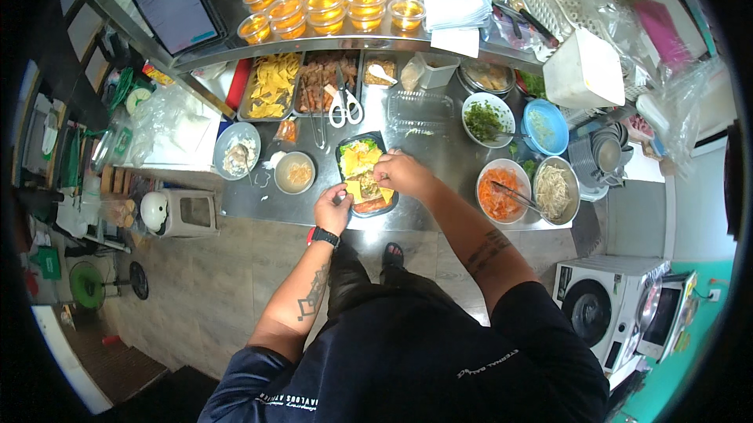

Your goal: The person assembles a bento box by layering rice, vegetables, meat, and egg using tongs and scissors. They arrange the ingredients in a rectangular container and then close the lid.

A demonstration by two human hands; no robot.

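A black takeaway tray sits on the steel counter in front of me. It holds yellow slices, green leaves and an orange-brown piece at its near end. My left hand is at the tray's left edge, fingers pinched together; what lies between them is too small to tell. From the right, my right hand reaches over the food, its fingertips closed at the yellow slices, hiding whatever they grip. Just left of the tray stands a small bowl of pale liquid with orange shreds. Behind it lie white-handled scissors.
Along the back are pans of yellow pieces and browned meat. Bowls of shredded carrot, bean sprouts and chopped greens stand right. A shelf bearing lidded orange cups overhangs the counter's back.
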